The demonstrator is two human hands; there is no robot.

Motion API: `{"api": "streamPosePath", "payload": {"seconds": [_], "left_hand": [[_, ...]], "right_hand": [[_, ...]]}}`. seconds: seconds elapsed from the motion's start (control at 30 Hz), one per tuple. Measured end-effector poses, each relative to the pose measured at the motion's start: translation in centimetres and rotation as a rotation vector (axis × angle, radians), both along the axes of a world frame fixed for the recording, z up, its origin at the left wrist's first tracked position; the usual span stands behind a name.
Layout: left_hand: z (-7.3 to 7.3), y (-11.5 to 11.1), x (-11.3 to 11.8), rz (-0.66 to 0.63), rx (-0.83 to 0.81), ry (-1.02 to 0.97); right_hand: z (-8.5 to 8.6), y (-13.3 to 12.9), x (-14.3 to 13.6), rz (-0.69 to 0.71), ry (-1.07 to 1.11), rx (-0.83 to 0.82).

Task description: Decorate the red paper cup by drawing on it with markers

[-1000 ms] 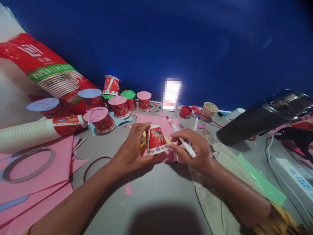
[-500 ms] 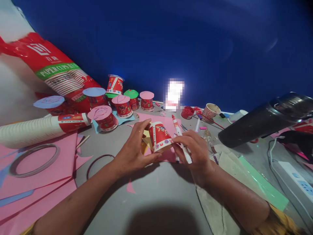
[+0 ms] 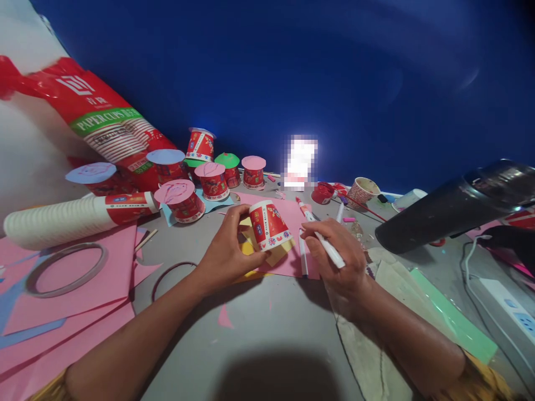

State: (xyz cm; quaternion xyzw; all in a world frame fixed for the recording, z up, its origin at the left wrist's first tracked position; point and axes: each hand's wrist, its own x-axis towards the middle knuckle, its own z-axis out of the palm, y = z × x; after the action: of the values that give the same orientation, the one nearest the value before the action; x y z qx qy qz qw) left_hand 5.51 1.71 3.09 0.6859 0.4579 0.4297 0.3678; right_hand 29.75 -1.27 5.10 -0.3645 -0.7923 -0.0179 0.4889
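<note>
A red and white paper cup (image 3: 270, 223) is upside down and tilted in my left hand (image 3: 228, 245), its thumb and fingers wrapped around the left side. My right hand (image 3: 334, 245) grips a white marker (image 3: 330, 248) with a red tip, which points up and away to the left, apart from the cup. Under the cup lie pieces of yellow paper (image 3: 248, 248) on a pink sheet (image 3: 288, 211). A second white marker (image 3: 303, 256) rests on that sheet between my hands.
Several upturned cups with paper discs, such as a pink-topped cup (image 3: 179, 201), stand at the back left. A stack of cups (image 3: 58, 223) and a tape ring (image 3: 67, 270) lie left. On the right are a black flask (image 3: 443, 206), a cloth (image 3: 388, 312) and a power strip (image 3: 507, 306).
My right hand has drawn away from the cup to the right, with the marker. The cup has turned slightly in my left hand and shifted a little left.
</note>
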Motion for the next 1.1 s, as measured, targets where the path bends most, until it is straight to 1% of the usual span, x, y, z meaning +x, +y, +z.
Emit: {"api": "streamPosePath", "payload": {"seconds": [0.1,0.23,0.3,0.4,0.5,0.67,0.8,0.93,1.1], "left_hand": [[-0.1,0.2,-0.3,0.019,0.155,0.075],[-0.2,0.4,-0.5,0.007,0.23,0.113],[-0.3,0.4,-0.5,-0.014,0.257,0.124],[-0.3,0.2,-0.5,-0.071,0.285,0.142],[-0.4,0.0,-0.4,-0.112,0.281,0.159],[-0.2,-0.4,-0.1,-0.149,0.211,0.132],[0.0,-0.6,0.1,-0.17,0.178,0.113],[0.0,-0.7,0.3,-0.179,0.193,0.113],[0.2,-0.9,0.4,-0.207,0.149,0.08]], "right_hand": [[0.3,-0.1,0.3,0.076,0.031,0.0],[0.6,-0.2,0.3,0.134,0.113,-0.008],[0.7,-0.2,0.2,0.119,0.2,-0.07],[0.6,-0.3,0.0,0.034,0.362,-0.213],[0.5,-0.2,0.0,-0.039,0.452,-0.307],[0.6,-0.2,-0.1,-0.078,0.495,-0.329],[1.0,-0.2,-0.4,-0.108,0.632,-0.42],[1.3,0.2,-0.7,-0.081,0.789,-0.516],[1.3,0.6,-0.5,-0.018,0.816,-0.554]]}}
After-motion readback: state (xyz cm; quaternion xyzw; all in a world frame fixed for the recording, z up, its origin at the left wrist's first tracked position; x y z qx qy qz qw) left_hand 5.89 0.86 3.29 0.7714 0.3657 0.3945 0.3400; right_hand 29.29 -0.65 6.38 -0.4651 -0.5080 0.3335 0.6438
